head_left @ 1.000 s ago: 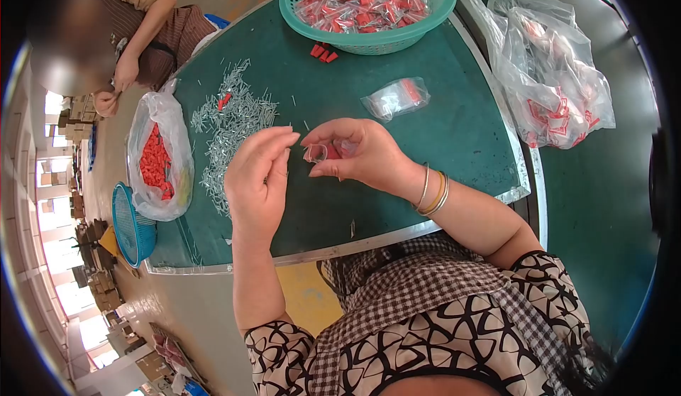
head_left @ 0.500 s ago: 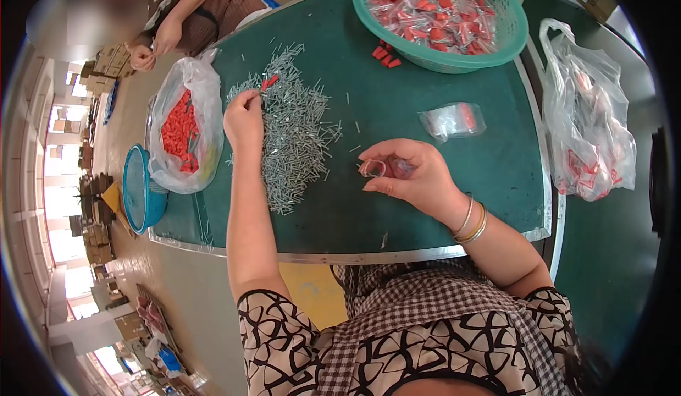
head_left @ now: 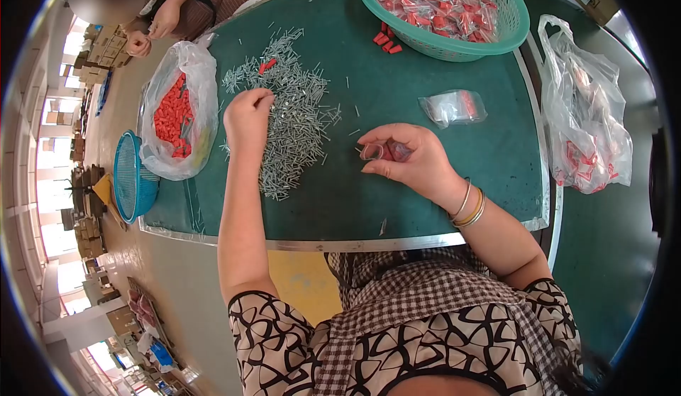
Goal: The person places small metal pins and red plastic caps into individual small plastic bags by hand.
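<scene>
My left hand [head_left: 246, 119] is at the left side of a heap of grey metal screws [head_left: 294, 130]. Its thumb and fingers are pinched together; whatever lies between them is hidden. Just beyond the fingertips, a couple of red plugs [head_left: 267, 66] rest on the screws. My right hand [head_left: 418, 156] grips a small clear plastic bag [head_left: 374, 152], whose mouth is spread toward the left. Something reddish shows through the bag near the palm. A filled clear packet [head_left: 454, 107] with a red stripe lies beyond my right hand.
A green basket [head_left: 521, 30] full of packets with red pieces stands at the far right, loose red plugs [head_left: 388, 43] beside it. Left are a bag of red plugs [head_left: 174, 116] and a blue basket [head_left: 128, 176]. A white carrier bag [head_left: 585, 112] lies right. Another person's hands [head_left: 164, 20] are far left.
My left hand has drawn back a little from the red plugs, nearer to me over the screws. My right hand stays about in place with the bag. The view has shifted slightly.
</scene>
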Action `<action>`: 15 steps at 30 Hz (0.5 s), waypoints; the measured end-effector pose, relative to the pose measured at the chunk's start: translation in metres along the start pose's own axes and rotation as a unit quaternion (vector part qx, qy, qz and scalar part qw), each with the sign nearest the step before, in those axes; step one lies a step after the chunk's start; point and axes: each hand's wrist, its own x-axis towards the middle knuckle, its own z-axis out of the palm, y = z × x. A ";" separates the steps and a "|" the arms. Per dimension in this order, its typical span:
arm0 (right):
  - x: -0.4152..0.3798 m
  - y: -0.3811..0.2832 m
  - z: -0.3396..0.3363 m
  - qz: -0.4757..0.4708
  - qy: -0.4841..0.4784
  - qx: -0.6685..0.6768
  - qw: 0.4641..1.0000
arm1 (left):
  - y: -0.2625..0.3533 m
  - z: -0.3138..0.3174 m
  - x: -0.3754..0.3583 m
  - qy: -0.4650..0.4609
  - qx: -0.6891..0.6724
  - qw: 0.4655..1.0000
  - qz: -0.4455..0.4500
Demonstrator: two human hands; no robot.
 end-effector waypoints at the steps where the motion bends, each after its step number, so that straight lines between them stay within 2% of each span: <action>1: 0.000 -0.001 0.000 0.002 0.001 0.000 1.000 | 0.002 -0.003 -0.003 -0.004 -0.089 0.994 -0.068; 2: 0.000 -0.001 0.000 0.003 0.002 -0.001 1.000 | 0.005 -0.006 -0.006 -0.011 -0.211 0.972 -0.104; 5: 0.000 0.003 0.003 -0.020 0.024 0.006 1.000 | 0.016 -0.012 -0.018 -0.035 -0.354 0.924 -0.143; 11: 0.001 0.008 0.003 -0.038 0.029 -0.015 0.999 | 0.032 -0.012 -0.038 -0.055 -0.387 0.907 -0.154; 15: -0.001 -0.003 0.003 0.018 0.010 -0.014 1.000 | 0.051 -0.010 -0.052 -0.065 -0.429 0.889 -0.148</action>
